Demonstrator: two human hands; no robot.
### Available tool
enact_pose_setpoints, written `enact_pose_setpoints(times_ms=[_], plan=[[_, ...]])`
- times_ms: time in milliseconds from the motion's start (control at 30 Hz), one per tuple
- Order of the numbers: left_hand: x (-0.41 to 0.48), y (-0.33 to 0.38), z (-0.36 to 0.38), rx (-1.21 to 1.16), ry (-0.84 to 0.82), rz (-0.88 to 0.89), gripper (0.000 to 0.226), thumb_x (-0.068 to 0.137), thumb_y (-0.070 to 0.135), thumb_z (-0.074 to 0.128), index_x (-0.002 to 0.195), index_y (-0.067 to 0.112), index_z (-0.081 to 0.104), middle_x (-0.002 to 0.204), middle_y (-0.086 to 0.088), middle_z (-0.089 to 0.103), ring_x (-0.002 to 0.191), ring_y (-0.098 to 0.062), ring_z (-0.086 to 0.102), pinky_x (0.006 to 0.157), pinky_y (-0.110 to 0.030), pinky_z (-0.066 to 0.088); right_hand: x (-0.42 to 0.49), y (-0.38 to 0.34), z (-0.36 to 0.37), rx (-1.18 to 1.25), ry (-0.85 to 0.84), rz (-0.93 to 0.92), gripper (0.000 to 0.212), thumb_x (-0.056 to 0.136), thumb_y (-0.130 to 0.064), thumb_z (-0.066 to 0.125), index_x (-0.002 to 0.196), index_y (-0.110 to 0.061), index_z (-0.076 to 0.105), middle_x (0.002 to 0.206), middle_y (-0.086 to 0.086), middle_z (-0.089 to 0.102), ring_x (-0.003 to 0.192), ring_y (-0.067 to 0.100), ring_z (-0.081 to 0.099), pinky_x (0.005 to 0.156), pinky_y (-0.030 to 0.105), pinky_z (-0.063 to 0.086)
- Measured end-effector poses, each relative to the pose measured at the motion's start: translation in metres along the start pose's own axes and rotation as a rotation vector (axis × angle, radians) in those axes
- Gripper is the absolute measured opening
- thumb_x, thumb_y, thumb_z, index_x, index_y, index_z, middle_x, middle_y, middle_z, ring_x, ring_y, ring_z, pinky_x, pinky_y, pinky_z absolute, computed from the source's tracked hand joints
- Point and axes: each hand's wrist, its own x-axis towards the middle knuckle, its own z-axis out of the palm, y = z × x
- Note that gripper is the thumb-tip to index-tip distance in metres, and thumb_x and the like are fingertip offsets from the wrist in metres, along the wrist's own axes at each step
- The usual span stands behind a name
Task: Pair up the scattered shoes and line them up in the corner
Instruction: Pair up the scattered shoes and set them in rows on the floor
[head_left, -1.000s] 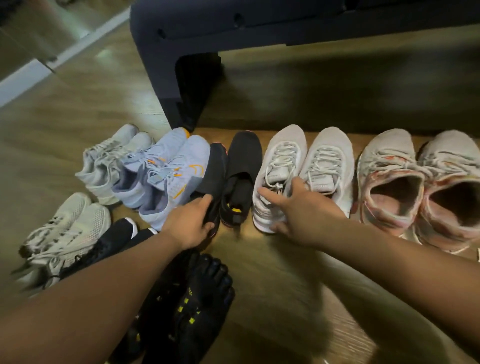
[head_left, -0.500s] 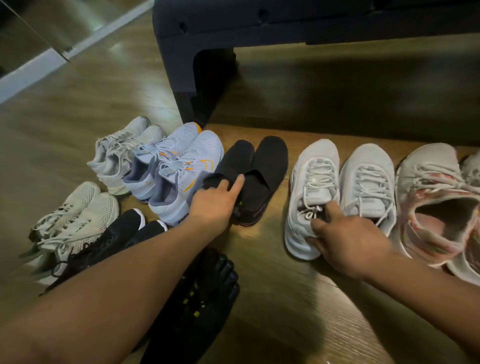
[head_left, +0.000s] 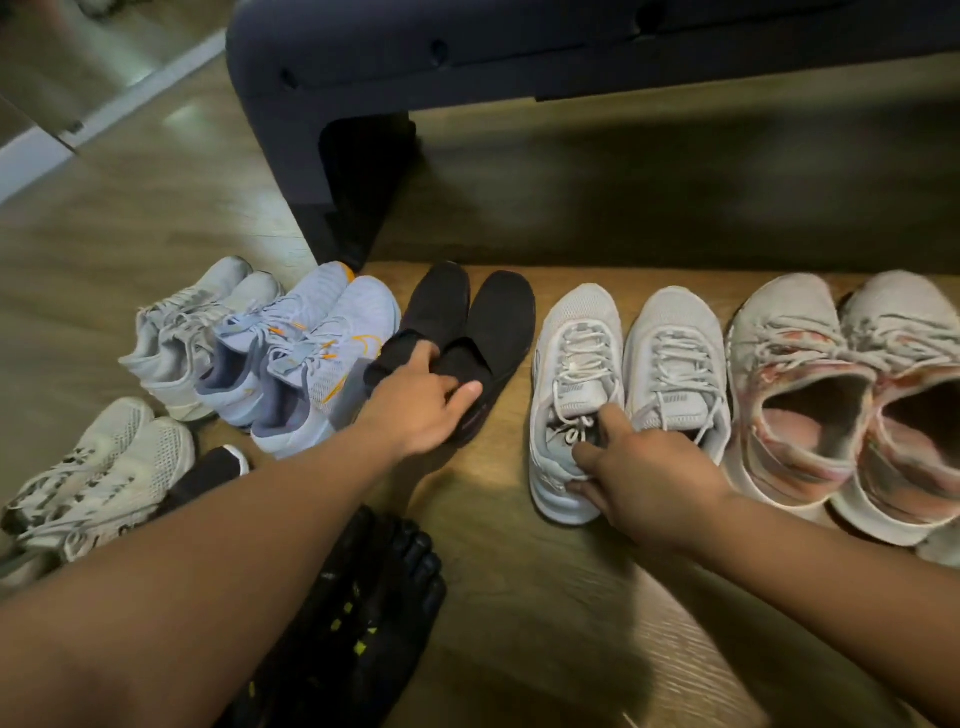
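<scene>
Paired shoes in a row on the wooden floor (head_left: 519, 561) before a dark bench (head_left: 363, 67): the left hand (head_left: 426, 410) pinches the black slip-ons (head_left: 501, 322) together at their collars, while the right hand (head_left: 649, 467) grips a white sneaker (head_left: 571, 338) by its heel, apparently to square both pairs with the line.

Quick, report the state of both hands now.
Left hand: grips the black slip-on shoes at their heels.
Right hand: grips the white sneaker.
</scene>
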Motion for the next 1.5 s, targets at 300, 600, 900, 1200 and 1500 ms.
enact_pose_setpoints(times_ms=[300, 600, 900, 1200, 1500], plan=[[-0.033, -0.004, -0.002, 0.186, -0.148, 0.049, 0.07, 0.09, 0.073, 0.024, 0.093, 0.024, 0.073, 0.137, -0.001, 0.032, 0.111, -0.028, 0.055, 0.095, -0.039, 0.043, 0.005, -0.015, 0.004, 0.072, 0.079, -0.059, 0.032, 0.098, -0.053, 0.038, 0.108, -0.028, 0.054, 0.118, 0.007, 0.036, 0.084, 0.027, 0.057, 0.069, 0.04, 0.053], [-0.004, 0.04, -0.039, 0.426, 0.204, 0.183, 0.062, 0.094, 0.066, 0.015, 0.11, 0.027, 0.06, 0.121, -0.007, 0.046, 0.093, -0.03, 0.062, 0.067, -0.036, 0.042, -0.005, -0.002, -0.027, 0.347, 0.057, -0.1, 0.048, 0.097, -0.057, 0.041, 0.142, -0.039, 0.038, 0.131, -0.003, 0.043, 0.106, 0.019, 0.054, 0.089, 0.041, 0.049], [0.021, 0.213, -0.023, 0.152, -0.082, 0.632, 0.084, 0.081, 0.077, 0.046, 0.151, 0.041, 0.016, 0.162, -0.001, 0.011, 0.145, -0.036, 0.017, 0.114, -0.059, 0.02, -0.087, 0.177, -0.049, 0.412, 0.286, 0.96, 0.082, 0.074, -0.066, 0.065, 0.143, -0.029, 0.041, 0.14, 0.016, 0.048, 0.126, 0.036, 0.047, 0.1, 0.043, 0.042], [0.031, 0.226, -0.013, 0.168, -0.198, 0.112, 0.075, 0.093, 0.033, 0.05, 0.152, 0.044, 0.004, 0.162, -0.005, -0.018, 0.14, -0.06, 0.0, 0.107, -0.075, 0.006, -0.088, 0.177, -0.044, 0.774, 0.145, 0.969, 0.083, 0.063, -0.047, 0.076, 0.139, -0.027, 0.053, 0.136, 0.008, 0.059, 0.115, 0.028, 0.06, 0.099, 0.037, 0.049], [0.045, 0.191, -0.012, 0.296, -0.211, 0.125, 0.074, 0.074, 0.045, 0.064, 0.141, 0.03, 0.036, 0.141, -0.014, 0.03, 0.117, -0.039, 0.05, 0.092, -0.049, 0.049, -0.058, 0.122, -0.038, 0.742, 0.126, 0.844, 0.055, 0.085, -0.037, 0.062, 0.136, -0.017, 0.055, 0.134, 0.01, 0.059, 0.116, 0.029, 0.058, 0.091, 0.032, 0.05]])
